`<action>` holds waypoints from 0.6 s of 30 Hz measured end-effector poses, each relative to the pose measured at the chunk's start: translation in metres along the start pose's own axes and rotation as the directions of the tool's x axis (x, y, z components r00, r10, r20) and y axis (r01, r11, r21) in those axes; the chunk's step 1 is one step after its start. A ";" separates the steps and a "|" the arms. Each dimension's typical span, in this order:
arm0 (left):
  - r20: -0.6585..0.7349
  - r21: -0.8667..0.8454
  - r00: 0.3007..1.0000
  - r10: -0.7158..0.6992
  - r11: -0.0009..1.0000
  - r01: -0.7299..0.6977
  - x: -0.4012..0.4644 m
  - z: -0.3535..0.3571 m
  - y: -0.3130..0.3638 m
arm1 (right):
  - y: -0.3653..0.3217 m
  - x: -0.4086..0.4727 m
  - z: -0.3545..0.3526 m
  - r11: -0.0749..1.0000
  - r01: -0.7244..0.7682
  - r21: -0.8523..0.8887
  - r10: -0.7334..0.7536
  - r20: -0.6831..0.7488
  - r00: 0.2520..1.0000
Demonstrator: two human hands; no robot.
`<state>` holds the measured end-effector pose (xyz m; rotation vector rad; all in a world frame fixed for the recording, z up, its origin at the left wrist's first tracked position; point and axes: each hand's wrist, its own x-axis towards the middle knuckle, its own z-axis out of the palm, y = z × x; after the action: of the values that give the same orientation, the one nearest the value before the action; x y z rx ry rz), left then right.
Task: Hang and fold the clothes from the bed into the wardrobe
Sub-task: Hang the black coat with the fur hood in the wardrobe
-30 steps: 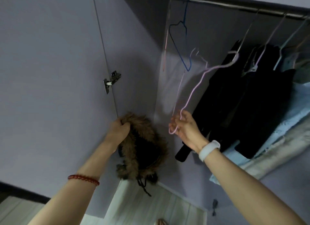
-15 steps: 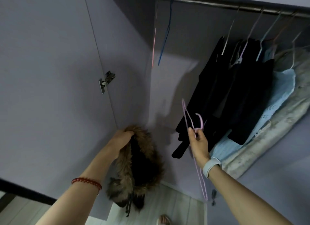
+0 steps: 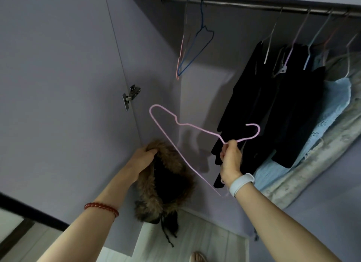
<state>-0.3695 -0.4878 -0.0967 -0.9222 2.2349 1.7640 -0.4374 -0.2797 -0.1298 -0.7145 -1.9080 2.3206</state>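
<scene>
filling most of the view is the open wardrobe (image 3: 205, 97), its lilac door (image 3: 58, 86) swung out on the left with a metal hinge (image 3: 131, 95) on its edge, and a steel rail (image 3: 254, 7) across the top. dark garments (image 3: 273, 109) and a pale blue one (image 3: 330, 113) hang at the right of the rail; two bare hangers, one blue (image 3: 197, 47) and one salmon pink (image 3: 180, 58), hang at the left, with free rail between them and the clothes.

lower down, the fur-trimmed jacket (image 3: 166, 181) dangles in front of the door's edge, above the pale floor. the left hand (image 3: 143, 159) has its fingers curled tight over the top of the fur trim, carrying the whole garment from that one spot. the right hand (image 3: 230, 158) pinches the neck of a pink wire hanger (image 3: 187, 125) between thumb and fingers, hook pointing right, the frame tilted across towards the jacket but apparently not yet inside it.

the risks look plain enough. the jacket is bulky and gripped only by its trim, so it could slip or sag while a shoulder is being threaded. the thin wire may twist in that pinch, snag the fur or the loose drawstring (image 3: 168, 236), or bend under the weight. the hook could also catch the dark garments close behind it.
</scene>
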 end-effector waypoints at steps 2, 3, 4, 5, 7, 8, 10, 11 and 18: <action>0.011 -0.007 1.000 -0.011 1.000 0.011 -0.001 -0.001 0.001 | -0.008 -0.001 0.009 0.976 -0.065 0.207 0.049 0.082 0.995; 0.017 0.001 1.000 -0.015 1.000 0.015 -0.002 -0.001 0.001 | -0.011 0.000 0.015 0.949 -0.111 0.295 0.072 0.141 0.987; 0.022 0.009 1.000 -0.014 1.000 0.014 -0.002 0.000 0.001 | -0.013 0.000 0.020 0.922 -0.153 0.356 0.086 0.196 0.977; 0.027 0.015 1.000 -0.012 1.000 0.012 -0.003 0.001 0.002 | -0.015 0.000 0.025 0.909 -0.173 0.379 0.086 0.235 0.968; 0.042 0.001 0.999 -0.015 1.000 0.015 -0.004 0.003 0.005 | -0.016 -0.002 0.034 0.914 -0.156 0.375 0.060 0.256 0.965; 0.047 -0.020 0.999 -0.018 1.000 0.019 -0.006 0.004 0.007 | -0.016 -0.005 0.038 0.914 -0.154 0.375 0.055 0.261 0.964; 0.064 -0.080 0.998 -0.022 0.996 0.027 -0.012 0.006 0.013 | -0.013 -0.011 0.043 0.915 -0.174 0.363 0.081 0.258 0.963; 0.071 -0.111 0.997 -0.021 0.993 0.029 -0.014 0.005 0.016 | -0.009 -0.014 0.046 0.916 -0.186 0.355 0.100 0.246 0.964; -0.026 -0.075 0.991 0.130 0.988 -0.131 -0.037 -0.030 0.037 | 0.020 -0.003 0.036 0.980 0.148 -0.130 -0.132 0.126 0.983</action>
<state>-0.3525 -0.4974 -0.0399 -0.8287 2.3039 1.9167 -0.4432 -0.3179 -0.1427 -0.4460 -2.1112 2.2076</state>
